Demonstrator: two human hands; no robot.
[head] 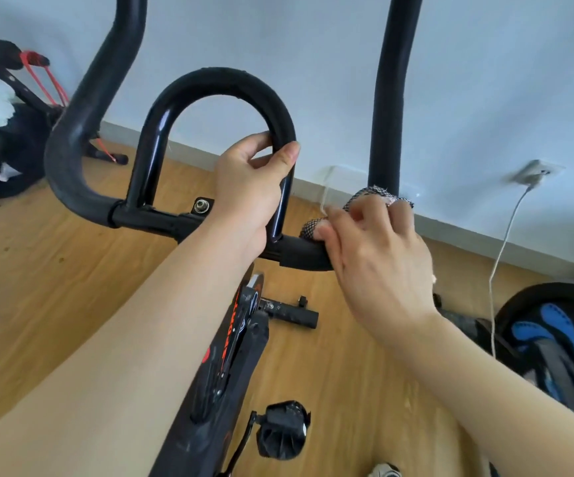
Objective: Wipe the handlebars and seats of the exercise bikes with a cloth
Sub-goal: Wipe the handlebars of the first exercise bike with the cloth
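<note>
And there was the left hand, wrapped round the right leg of the centre loop with the thumb across the front. A bracing hold, I'd say, to stop the handlebars swinging while the other hand rubbed. At four o'clock from that loop, the right hand had the cloth, a grey checked rag. It was bunched under curled fingers and pressed onto the foam bend where the right bar turned upward. The rag lay partly round the tube, peeking out above the knuckles and beside the thumb. That looked like a way to take the whole grip in one sweep. The loop and the left bar, off at nine o'clock, carried no cloth, and no seat showed from where I stood. A white cable dropped from the wall socket at two o'clock of the working hand, near enough to mind. A second bike waited at four o'clock
</note>
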